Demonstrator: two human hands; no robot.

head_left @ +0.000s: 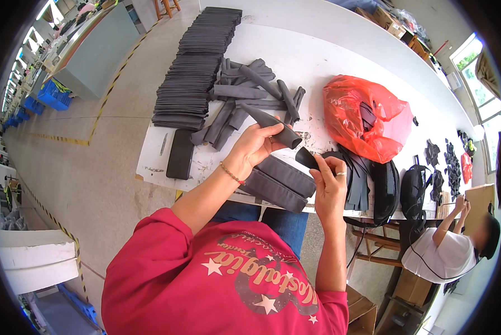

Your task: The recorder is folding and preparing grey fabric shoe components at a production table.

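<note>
My left hand (254, 146) grips a dark grey fabric sleeve (268, 124), its thumb on top and its hollow end turned to the right. Just right of that end, my right hand (330, 181) pinches a small black curved piece (306, 158) between thumb and fingers. The two pieces are a little apart. Beneath my hands, flat dark fabric pieces (281, 181) lie along the table's near edge. Beyond my left hand is a loose heap of grey fabric sleeves (242, 92).
A long stack of folded dark fabric pieces (192, 72) runs along the white table (295, 47). One dark pad (180, 154) lies at its near end. To the right are a red plastic bag (351, 111), black strips (357, 187) and black bags (412, 192). A co-worker (443, 248) sits far right.
</note>
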